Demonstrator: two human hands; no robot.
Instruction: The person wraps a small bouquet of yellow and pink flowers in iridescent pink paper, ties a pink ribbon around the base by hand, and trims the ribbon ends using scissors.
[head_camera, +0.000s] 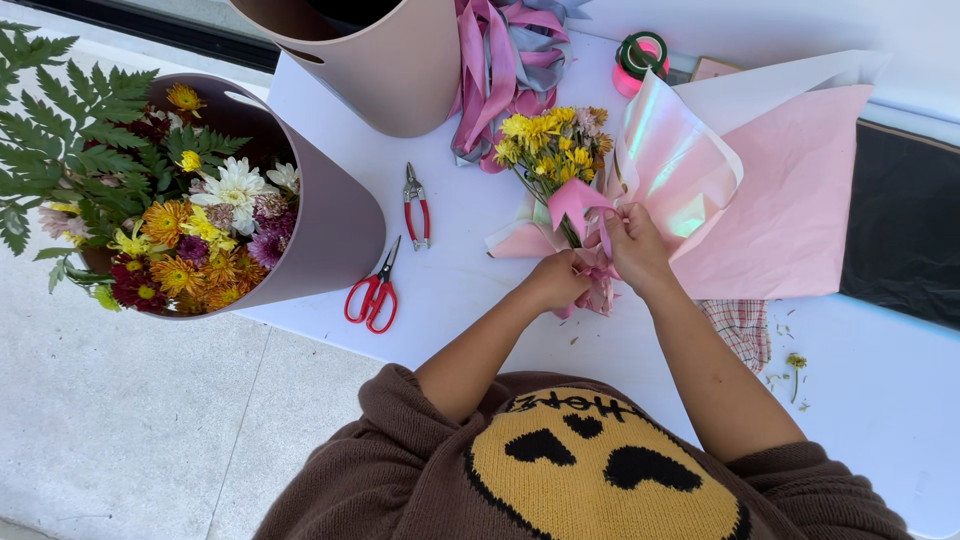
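We are wrapping: our left hand (556, 280) clamps the bouquet (553, 150) stems. Our right hand (634, 246) pinches the pink ribbon (578, 199); next, we judge, a snug knot.

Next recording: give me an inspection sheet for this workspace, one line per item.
Surface: white table, flower bits scattered at the right.
Job's things: yellow bouquet lying on pink paper with an iridescent sheet; pink ribbon at the stems.
Clutter: red scissors, red pruners, tape rolls, ribbon bundle, checked cloth, empty bucket.
Grippers: left hand and right hand, fingers closed on the ribbon at the stems.
Cables: nothing seen.
Surroundings: bucket of mixed flowers with fern, paved floor.
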